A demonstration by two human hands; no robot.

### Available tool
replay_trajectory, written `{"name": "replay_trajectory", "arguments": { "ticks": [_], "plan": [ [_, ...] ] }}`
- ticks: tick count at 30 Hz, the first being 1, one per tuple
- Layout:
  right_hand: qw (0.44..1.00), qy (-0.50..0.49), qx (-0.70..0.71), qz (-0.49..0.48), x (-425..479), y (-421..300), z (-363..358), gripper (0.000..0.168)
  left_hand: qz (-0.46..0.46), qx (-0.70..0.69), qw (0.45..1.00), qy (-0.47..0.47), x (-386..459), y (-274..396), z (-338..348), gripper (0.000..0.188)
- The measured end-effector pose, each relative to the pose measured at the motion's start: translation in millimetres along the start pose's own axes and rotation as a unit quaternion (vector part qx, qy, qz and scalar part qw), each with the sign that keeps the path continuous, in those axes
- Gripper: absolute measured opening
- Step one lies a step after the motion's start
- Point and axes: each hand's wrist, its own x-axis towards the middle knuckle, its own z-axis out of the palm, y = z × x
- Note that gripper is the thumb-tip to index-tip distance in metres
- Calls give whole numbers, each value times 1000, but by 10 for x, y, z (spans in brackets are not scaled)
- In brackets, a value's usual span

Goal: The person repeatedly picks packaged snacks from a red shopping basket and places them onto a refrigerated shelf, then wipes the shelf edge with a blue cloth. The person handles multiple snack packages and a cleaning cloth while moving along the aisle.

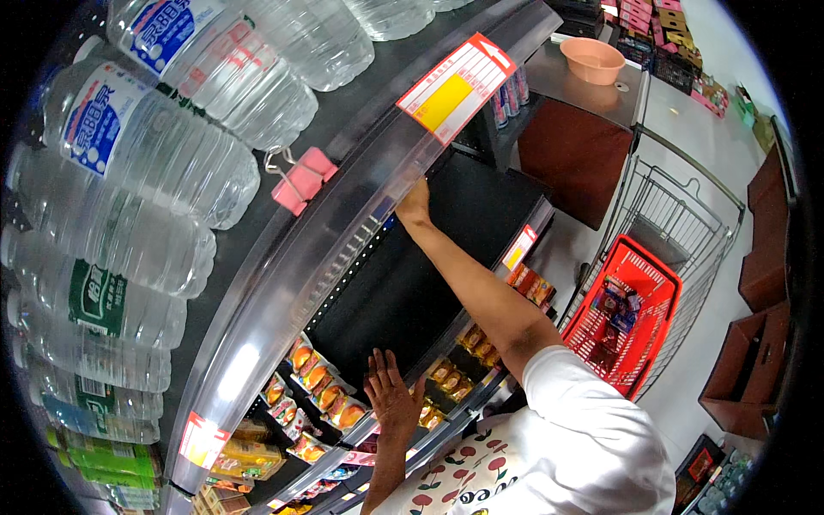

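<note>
My left hand (391,394) rests with its fingers slightly spread at the front of a black shelf (380,302), near its price rail. Beside its fingers stands a row of packaged round buns or cakes (324,384) in clear-and-white wrappers. My right hand (415,201) reaches in at the far end of the same shelf, its fingers hidden beneath the clear front rail (309,248) of the shelf above. What those fingers touch or hold cannot be seen. Large clear water bottles (154,148) line the upper shelf, and a pink binder clip (304,181) grips its edge.
A shopping cart (692,212) stands behind to the right, carrying a red plastic basket (673,302) with some packages inside. A peach-coloured basin (592,61) sits on a metal counter (553,90). Yellow-wrapped snacks (450,380) fill a lower shelf. Brown cabinets (743,367) line the far side.
</note>
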Motion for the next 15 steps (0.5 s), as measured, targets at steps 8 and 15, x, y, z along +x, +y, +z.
{"name": "replay_trajectory", "arguments": {
  "ticks": [8, 15],
  "plan": [
    [982, -106, 33, -153, -481, -943, 864, 40, 8, -16, 1000, -5, -62, -91, -56, 90],
    [996, -54, -37, -60, -1125, 160, 157, 40, 17, 7, 1000, -19, -102, -130, -61, 93]
  ]
}}
